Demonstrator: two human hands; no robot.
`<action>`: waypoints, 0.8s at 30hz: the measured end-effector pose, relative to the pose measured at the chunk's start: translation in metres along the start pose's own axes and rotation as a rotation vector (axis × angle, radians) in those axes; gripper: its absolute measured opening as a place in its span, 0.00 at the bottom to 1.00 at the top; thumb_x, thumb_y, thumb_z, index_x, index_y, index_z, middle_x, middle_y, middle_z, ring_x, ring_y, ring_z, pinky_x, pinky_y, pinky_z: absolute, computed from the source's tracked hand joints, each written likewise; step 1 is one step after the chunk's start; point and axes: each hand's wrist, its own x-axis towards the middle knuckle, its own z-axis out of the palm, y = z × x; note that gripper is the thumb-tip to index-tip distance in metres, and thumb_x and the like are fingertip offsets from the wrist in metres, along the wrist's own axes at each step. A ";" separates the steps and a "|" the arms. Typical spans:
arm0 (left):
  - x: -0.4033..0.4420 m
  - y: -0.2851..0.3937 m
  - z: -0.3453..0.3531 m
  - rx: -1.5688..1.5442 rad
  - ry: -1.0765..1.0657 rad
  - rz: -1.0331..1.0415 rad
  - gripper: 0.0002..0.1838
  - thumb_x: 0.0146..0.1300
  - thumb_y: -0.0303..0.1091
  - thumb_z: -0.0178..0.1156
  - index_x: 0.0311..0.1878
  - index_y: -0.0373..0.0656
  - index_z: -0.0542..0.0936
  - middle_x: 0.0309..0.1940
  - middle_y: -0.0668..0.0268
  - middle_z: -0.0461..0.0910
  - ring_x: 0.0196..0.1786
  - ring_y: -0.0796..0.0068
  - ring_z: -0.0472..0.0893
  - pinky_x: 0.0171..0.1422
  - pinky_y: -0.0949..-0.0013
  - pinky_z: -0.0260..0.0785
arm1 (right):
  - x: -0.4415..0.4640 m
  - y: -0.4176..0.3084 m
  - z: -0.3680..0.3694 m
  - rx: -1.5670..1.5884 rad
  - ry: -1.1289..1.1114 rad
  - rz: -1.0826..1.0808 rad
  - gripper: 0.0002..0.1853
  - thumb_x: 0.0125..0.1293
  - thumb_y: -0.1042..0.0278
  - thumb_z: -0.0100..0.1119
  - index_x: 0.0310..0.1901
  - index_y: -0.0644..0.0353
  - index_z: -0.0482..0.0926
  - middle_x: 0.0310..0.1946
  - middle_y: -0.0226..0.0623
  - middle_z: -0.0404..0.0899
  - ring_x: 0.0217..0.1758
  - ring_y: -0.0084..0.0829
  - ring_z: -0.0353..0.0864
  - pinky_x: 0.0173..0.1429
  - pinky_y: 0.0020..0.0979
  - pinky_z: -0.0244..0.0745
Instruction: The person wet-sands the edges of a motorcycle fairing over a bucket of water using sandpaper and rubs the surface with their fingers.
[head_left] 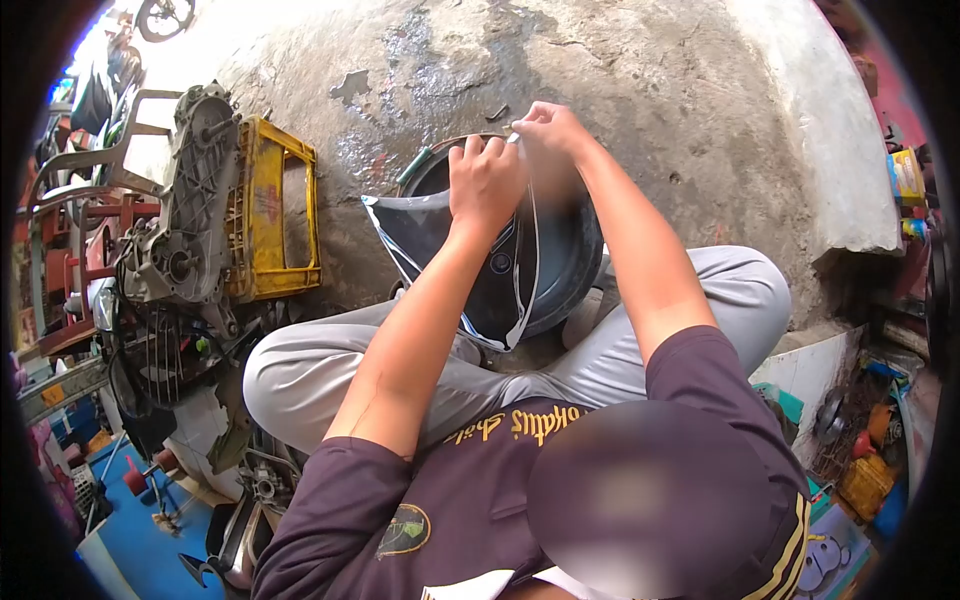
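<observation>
A dark motorcycle body panel (pixel 415 225) with white and blue edge stripes lies across a black basin (pixel 575 255) between my crossed legs. My left hand (pixel 487 182) is closed over the panel's far end, its fingers curled and knuckles up. Just beyond it, my right hand (pixel 548 130) is closed in a pinch, with a small pale piece showing at its fingertips. What that piece is cannot be made out. The two hands are close together above the basin's far rim. A thin greenish stick-like thing (pixel 414 165) rests at the basin's left rim.
A yellow crate (pixel 312 215) stands on the left, beside a grey engine casing (pixel 200 190). Wet patches mark the concrete floor (pixel 640 90), where a small dark piece (pixel 497 113) lies. Assorted parts crowd the lower right, near a raised concrete ledge (pixel 840 150).
</observation>
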 end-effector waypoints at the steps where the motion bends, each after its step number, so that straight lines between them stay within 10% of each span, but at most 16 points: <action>1: 0.000 -0.004 -0.001 0.007 0.014 0.008 0.08 0.64 0.39 0.65 0.33 0.48 0.86 0.33 0.68 0.85 0.46 0.60 0.82 0.48 0.53 0.69 | 0.002 0.003 0.001 0.002 -0.007 -0.002 0.14 0.66 0.60 0.83 0.36 0.58 0.86 0.28 0.28 0.82 0.31 0.19 0.76 0.34 0.29 0.73; 24: -0.003 0.006 0.002 -0.006 0.003 -0.012 0.08 0.64 0.40 0.65 0.34 0.48 0.86 0.32 0.69 0.84 0.45 0.61 0.82 0.48 0.53 0.68 | 0.004 -0.006 0.009 -0.145 0.007 -0.065 0.14 0.65 0.60 0.82 0.35 0.59 0.87 0.29 0.31 0.83 0.33 0.22 0.77 0.38 0.32 0.75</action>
